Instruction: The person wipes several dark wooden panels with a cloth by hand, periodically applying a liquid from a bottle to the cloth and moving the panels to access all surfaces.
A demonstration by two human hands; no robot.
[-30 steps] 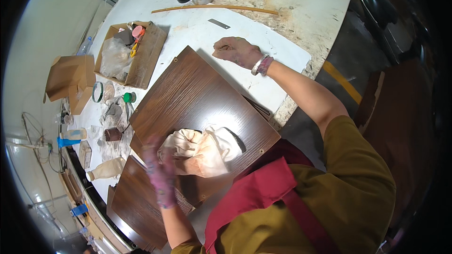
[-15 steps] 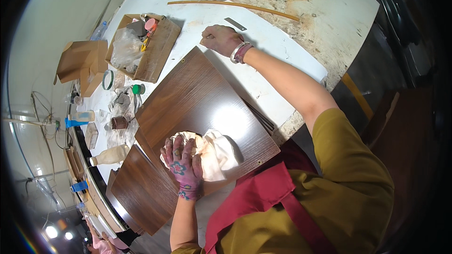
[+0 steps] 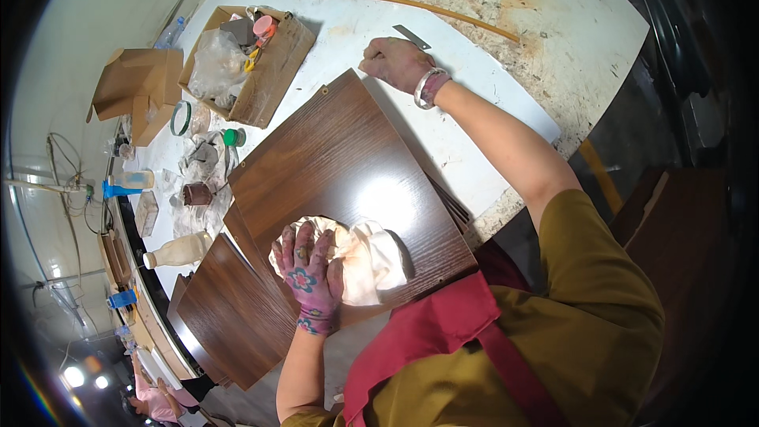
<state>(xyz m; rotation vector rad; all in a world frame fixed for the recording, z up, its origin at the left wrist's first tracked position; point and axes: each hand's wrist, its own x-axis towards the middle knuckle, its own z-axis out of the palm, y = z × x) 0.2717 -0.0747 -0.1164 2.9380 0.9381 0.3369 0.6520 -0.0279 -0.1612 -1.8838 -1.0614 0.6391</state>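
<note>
A dark brown wood-grain board (image 3: 316, 150) lies on top of other boards at the near edge of the table. My left hand (image 3: 308, 273), in a purple-stained covering with a flower pattern, presses on a bunched cream cloth (image 3: 368, 261) near the board's lower edge. Its fingers are spread and bent over the cloth. Beyond the board's far corner, my right hand (image 3: 398, 63) rests on the white tabletop with its fingers curled in. Whatever those fingers might hold is hidden. Just past its knuckles lies a flat metal strip (image 3: 412, 36).
A cardboard box (image 3: 273, 79) of odds and ends stands at left, beside an open carton (image 3: 138, 83). A green-capped container (image 3: 231, 137), a stained rag (image 3: 202, 158) and a pale bottle (image 3: 178, 251) are nearer. More brown boards (image 3: 229, 308) lie lower left. A thin wooden strip (image 3: 411, 5) crosses the far table.
The whole view has shifted slightly, so the table's things sit a little differently in it. Both hands keep about the same places on the cloth and tabletop.
</note>
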